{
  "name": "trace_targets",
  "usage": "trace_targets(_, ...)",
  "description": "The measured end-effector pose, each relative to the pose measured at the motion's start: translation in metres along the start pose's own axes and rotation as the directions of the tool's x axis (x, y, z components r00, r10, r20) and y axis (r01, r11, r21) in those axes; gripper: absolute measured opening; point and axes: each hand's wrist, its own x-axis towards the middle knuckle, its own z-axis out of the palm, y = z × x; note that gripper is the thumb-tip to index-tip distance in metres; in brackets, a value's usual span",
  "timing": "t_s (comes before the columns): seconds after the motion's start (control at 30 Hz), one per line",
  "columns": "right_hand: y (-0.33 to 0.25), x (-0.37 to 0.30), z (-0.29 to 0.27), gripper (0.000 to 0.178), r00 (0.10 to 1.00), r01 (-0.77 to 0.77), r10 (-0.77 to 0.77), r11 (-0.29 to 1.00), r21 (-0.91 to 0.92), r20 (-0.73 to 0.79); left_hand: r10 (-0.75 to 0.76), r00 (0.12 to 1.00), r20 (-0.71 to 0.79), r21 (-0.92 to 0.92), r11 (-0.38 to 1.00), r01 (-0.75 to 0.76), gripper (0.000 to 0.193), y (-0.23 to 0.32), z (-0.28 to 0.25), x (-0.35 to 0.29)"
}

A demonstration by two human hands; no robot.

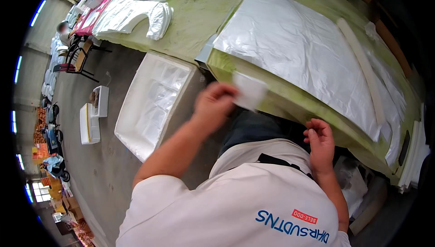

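Observation:
My left hand (215, 104) pinches a small, square white plastic piece (250, 91) by its edge, beside the near corner of the table; motion blurs both. Whether it is a bag or a sheet I cannot tell. My right hand (321, 142) is in front of the table's near edge, its fingers curled in, with nothing visible in them. A broad stack of glossy white plastic film (290, 43) covers much of the yellow-green tabletop (188, 29). To the left of my left hand stands a white foam box (131, 106) with flat clear plastic packets (165, 88) inside.
A long pale strip (360, 61) lies across the film's right side. More white plastic (129, 14) is spread at the far left of the table. Smaller white foam boxes (90, 124) and a chair (81, 57) stand on the floor, with a person (65, 32) beyond.

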Motion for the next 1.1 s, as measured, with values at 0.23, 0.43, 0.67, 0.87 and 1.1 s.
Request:
trace_targets(0.23,0.003,0.006,0.013,0.024,0.991,-0.063,0.062,0.998,0.000,0.122,0.070,0.839,-0.540,0.285,0.953,0.104,0.016,0.005,-0.287,0.012)
trace_targets(0.43,0.003,0.011,0.028,0.023,0.977,-0.124,0.130,0.991,-0.044,0.167,-0.093,0.880,-0.466,0.549,0.750,0.369,0.017,-0.053,-0.305,0.000)
trace_targets(0.67,0.002,0.010,0.035,0.023,0.970,-0.153,0.173,0.981,-0.120,0.172,0.349,0.907,-0.235,0.961,0.227,0.162,0.021,-0.073,-0.281,-0.001)
trace_targets(0.87,-0.016,0.006,0.020,0.017,0.989,0.134,-0.126,0.985,-0.106,0.075,0.246,0.833,-0.495,0.759,0.589,0.277,0.035,-0.072,-0.259,0.000)
trace_targets(1.1,-0.084,0.070,-0.124,0.047,0.591,0.134,-0.796,-0.063,-0.989,0.131,0.340,0.832,-0.438,0.437,0.889,-0.134,0.029,-0.045,-0.221,0.021)
